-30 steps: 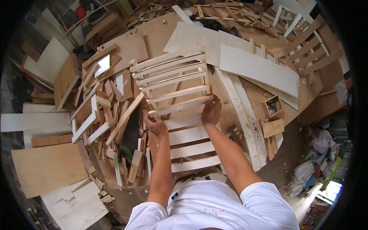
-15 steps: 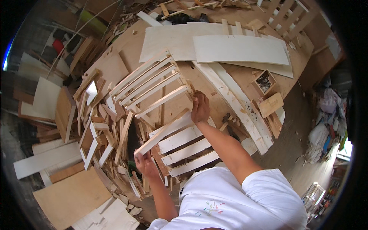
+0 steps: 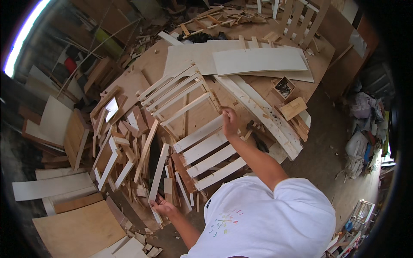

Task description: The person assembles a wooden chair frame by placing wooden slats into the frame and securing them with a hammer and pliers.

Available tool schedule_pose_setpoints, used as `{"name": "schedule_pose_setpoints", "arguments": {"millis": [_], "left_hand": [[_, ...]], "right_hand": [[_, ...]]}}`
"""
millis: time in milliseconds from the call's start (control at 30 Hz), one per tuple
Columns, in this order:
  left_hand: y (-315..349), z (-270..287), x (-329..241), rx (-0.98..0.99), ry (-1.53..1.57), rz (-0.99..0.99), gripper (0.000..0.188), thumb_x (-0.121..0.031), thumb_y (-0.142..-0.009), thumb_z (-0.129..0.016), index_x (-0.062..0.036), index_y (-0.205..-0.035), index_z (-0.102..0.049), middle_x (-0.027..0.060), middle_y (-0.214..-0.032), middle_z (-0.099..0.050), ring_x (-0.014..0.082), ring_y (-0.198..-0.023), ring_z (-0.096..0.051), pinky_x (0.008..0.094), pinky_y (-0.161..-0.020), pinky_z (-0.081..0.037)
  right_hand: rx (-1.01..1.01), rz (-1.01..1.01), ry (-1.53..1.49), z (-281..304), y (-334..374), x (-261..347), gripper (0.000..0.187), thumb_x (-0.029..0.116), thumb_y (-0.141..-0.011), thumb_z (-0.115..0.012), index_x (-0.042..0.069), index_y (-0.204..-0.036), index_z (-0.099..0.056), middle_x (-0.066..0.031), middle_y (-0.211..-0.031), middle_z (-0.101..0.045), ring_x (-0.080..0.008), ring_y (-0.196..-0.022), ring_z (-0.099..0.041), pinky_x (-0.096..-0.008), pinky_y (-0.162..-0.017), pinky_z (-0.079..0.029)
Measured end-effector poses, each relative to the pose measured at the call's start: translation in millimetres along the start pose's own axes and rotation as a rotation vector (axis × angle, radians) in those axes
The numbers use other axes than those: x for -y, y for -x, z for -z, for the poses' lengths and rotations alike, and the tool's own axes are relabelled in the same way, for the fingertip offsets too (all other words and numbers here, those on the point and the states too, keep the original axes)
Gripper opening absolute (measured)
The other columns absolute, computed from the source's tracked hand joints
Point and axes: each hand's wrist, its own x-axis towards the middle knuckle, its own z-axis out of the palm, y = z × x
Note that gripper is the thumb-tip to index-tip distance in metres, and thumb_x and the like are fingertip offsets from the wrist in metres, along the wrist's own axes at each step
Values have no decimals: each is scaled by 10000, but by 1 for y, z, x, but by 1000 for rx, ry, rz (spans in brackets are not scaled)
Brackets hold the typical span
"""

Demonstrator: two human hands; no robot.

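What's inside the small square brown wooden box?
The small square brown wooden box holds small loose greyish pieces, possibly nails, too tiny to identify; whatever lies beneath them is hidden.

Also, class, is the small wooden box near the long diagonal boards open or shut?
Open: the box is uncovered, and small dark pieces show inside.
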Motion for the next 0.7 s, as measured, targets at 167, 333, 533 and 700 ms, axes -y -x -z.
{"name": "schedule_pose_setpoints", "arguments": {"millis": [167, 333, 533, 700], "left_hand": [[-17, 46, -19, -28, -86, -54, 404, -198, -1093, -562, 70, -1347, -397, 240, -1262, -622, 376, -1110, -680, 397, -941, -624], [-55, 86, 1, 13, -426, 58, 434, -138, -1065, -598, 29, -1444, -469, 199, -1249, -635, 334, -1073, -695, 362, -894, -617], [-69, 112, 22, 129, -1022, -66, 769, -225, -984, -694, -69, -1638, -320, 267, -1543, -460, 387, -1400, -490, 494, -1150, -431], [6, 77, 23, 253, -1614, -318, 819, -334, -1006, -679, -29, -1632, -247, 353, -1597, -330, 457, -1504, -342, 512, -1209, -358]], "right_hand": [[300, -169, 181, 86, 109, 36, 253, 252, -1016, -603, 37, -1091, -714, -142, -1097, -713, -283, -1016, -684, -398, -895, -537], [361, 123, 438, 106, 147, 47, 188, 155, -951, -643, 70, -1096, -728, -137, -1279, -657, -327, -1235, -596, -464, -1089, -458], [483, 267, 602, 107, 210, 69, 238, 133, -908, -666, 98, -1133, -736, -146, -1426, -580, -349, -1392, -490, -471, -1162, -403], [570, 287, 727, 146, 245, 72, 354, 121, -920, -638, 107, -1266, -713, -171, -1497, -525, -362, -1438, -455, -464, -1211, -371]]}}
